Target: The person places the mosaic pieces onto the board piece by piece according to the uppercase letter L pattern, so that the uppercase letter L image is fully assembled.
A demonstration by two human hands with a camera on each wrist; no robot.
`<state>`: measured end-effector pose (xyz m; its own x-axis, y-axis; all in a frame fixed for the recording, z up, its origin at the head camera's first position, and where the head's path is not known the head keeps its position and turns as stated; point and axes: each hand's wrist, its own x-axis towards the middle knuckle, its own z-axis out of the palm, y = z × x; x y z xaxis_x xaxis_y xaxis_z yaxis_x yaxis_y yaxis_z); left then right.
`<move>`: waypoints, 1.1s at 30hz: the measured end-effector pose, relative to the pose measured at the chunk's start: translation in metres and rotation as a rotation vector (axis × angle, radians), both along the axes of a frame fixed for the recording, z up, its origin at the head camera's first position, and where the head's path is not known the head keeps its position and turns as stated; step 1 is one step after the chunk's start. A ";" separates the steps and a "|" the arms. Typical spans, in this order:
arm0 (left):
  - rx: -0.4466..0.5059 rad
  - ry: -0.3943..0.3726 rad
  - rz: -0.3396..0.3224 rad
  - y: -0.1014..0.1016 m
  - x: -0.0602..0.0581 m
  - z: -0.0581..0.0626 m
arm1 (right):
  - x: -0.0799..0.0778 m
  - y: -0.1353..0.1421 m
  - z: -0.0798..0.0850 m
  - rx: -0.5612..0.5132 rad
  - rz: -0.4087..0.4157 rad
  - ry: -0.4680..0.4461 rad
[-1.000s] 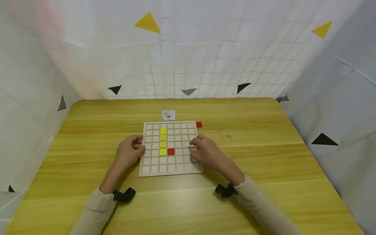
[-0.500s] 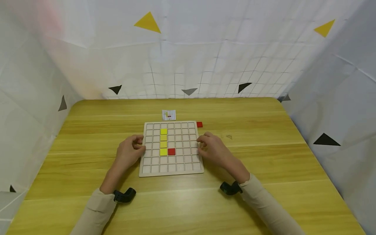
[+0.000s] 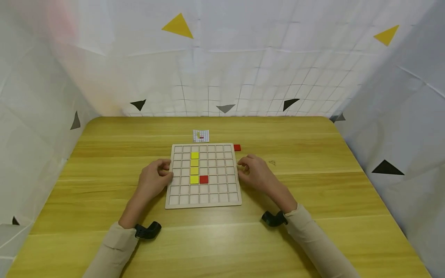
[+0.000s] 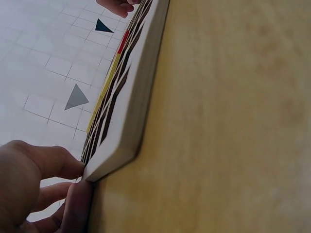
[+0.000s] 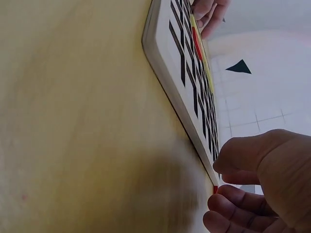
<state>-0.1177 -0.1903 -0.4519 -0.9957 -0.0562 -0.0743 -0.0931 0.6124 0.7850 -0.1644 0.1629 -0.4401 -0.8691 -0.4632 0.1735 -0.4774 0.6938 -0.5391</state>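
The wooden grid board (image 3: pixel 203 176) lay flat near the middle of the yellow wooden surface (image 3: pixel 313 185), and it already carried a column of four yellow tiles (image 3: pixel 194 167) with one red tile (image 3: pixel 204 179) set just right of the lowest yellow one, together forming an L. One loose red tile (image 3: pixel 237 147) still sat on the surface just off the board's far right corner, and the small pattern card (image 3: pixel 201 135) lay just beyond the far edge; judging by this, the layout looked largely placed, with that spare tile perhaps the piece left, though the card was too small to read. The left hand (image 3: pixel 153 179) rested against the board's left edge, its fingers (image 4: pixel 58 165) curled and touching the rim. The right hand (image 3: pixel 255 173) sat just off the right edge with fingers (image 5: pixel 238 204) loosely curled and holding nothing. Compared with a second earlier, the right hand had drawn back off the grid cells to the surface beside the board, while the left hand, the board and all tiles stayed where they were
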 end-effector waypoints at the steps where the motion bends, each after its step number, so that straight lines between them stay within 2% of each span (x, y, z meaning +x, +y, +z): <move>1: 0.001 0.000 -0.001 0.000 0.000 0.000 | -0.001 0.000 0.000 -0.001 0.000 0.001; 20: 0.005 -0.006 -0.002 0.000 -0.002 0.001 | -0.032 0.002 0.002 0.048 -0.063 -0.065; 33: 0.015 -0.004 -0.005 0.000 0.000 0.001 | -0.050 -0.001 0.002 0.035 -0.048 -0.019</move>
